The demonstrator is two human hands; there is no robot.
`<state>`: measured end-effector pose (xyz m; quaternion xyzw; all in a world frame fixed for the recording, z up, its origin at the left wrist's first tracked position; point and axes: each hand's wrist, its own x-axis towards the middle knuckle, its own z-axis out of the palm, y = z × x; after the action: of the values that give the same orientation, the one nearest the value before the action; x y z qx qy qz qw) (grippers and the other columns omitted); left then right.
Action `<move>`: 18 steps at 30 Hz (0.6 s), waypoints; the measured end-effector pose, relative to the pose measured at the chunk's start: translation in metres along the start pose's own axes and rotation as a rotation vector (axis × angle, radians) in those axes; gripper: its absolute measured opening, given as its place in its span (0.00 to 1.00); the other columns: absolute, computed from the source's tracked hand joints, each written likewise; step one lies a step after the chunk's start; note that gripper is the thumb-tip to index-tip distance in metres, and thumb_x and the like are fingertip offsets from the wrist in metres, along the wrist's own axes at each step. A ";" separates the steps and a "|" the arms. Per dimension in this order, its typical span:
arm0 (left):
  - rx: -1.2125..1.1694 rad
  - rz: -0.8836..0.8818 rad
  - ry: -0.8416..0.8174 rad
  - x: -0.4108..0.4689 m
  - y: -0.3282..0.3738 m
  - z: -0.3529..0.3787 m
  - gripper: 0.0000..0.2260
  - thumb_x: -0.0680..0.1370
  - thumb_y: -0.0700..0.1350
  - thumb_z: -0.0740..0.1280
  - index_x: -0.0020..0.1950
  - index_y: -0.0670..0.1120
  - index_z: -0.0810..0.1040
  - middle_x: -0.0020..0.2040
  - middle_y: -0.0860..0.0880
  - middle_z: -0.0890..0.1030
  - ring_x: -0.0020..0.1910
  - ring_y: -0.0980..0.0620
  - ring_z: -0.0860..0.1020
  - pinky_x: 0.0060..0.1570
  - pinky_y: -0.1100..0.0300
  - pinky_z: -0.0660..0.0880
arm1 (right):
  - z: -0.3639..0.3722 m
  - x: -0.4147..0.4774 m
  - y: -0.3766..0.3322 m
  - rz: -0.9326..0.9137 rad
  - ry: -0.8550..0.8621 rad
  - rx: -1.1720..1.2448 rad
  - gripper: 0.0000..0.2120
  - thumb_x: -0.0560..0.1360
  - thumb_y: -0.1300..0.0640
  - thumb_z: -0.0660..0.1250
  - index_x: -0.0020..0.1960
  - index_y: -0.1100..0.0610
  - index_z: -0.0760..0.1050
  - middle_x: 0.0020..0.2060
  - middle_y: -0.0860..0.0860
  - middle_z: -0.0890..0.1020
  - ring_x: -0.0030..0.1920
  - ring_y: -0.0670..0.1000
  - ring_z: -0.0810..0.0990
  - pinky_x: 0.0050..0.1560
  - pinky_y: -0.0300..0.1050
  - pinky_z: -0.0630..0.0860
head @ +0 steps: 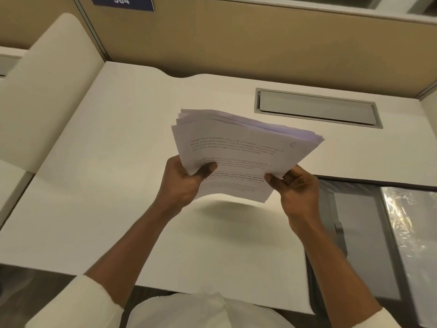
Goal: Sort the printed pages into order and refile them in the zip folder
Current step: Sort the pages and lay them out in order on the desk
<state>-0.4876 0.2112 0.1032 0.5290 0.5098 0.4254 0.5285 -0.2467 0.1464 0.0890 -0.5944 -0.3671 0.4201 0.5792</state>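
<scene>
Pages: stack of printed pages [246,152], held in the air above the middle of the desk [106,185], clear of its surface; far edges fanned and uneven, not squared.
Left hand: left hand [184,183] gripping the near left corner of the stack, thumb on the top sheet, fingers underneath.
Right hand: right hand [296,185] gripping the near right corner, thumb on top, fingers curled below.
Folder: zip folder [361,233] lying open on the desk, near and right, just beside the right hand; grey inner panel and clear plastic sleeve showing; no loose pages seen in the visible part.
Progress, done (judged): folder unzipped, whole stack out and in hand.
Progress, left (judged): page order not checkable from here; sorting or squaring likely unfinished, going by the ragged far edges; refiling and zipping not yet done.
Top sheet text: several short printed paragraphs, too blurred to read; small pen mark near the far right corner, possibly a "C" or a page number, not certain.
Sign: blue plate [121,1] on the far partition, left; white numerals "384".
Brands: none seen.
Desk fitting: grey cable hatch [316,107] set into the desk, far right.
</scene>
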 end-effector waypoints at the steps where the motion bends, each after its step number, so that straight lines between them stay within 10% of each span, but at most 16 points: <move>1: -0.010 -0.006 0.023 -0.002 -0.002 -0.001 0.12 0.75 0.40 0.79 0.52 0.55 0.85 0.49 0.58 0.88 0.49 0.56 0.86 0.47 0.62 0.83 | 0.001 -0.002 0.003 -0.010 0.001 0.001 0.17 0.73 0.74 0.75 0.54 0.54 0.85 0.53 0.49 0.89 0.55 0.53 0.87 0.59 0.50 0.83; 18: -0.003 -0.135 0.116 -0.011 -0.041 0.016 0.15 0.75 0.36 0.79 0.60 0.48 0.85 0.52 0.53 0.88 0.52 0.52 0.86 0.51 0.55 0.83 | 0.021 -0.011 0.032 0.088 -0.041 -0.029 0.20 0.78 0.65 0.74 0.65 0.47 0.79 0.55 0.44 0.86 0.58 0.47 0.84 0.59 0.48 0.81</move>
<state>-0.4771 0.1951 0.0619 0.4670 0.5735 0.4194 0.5264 -0.2714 0.1424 0.0580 -0.6096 -0.3585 0.4521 0.5436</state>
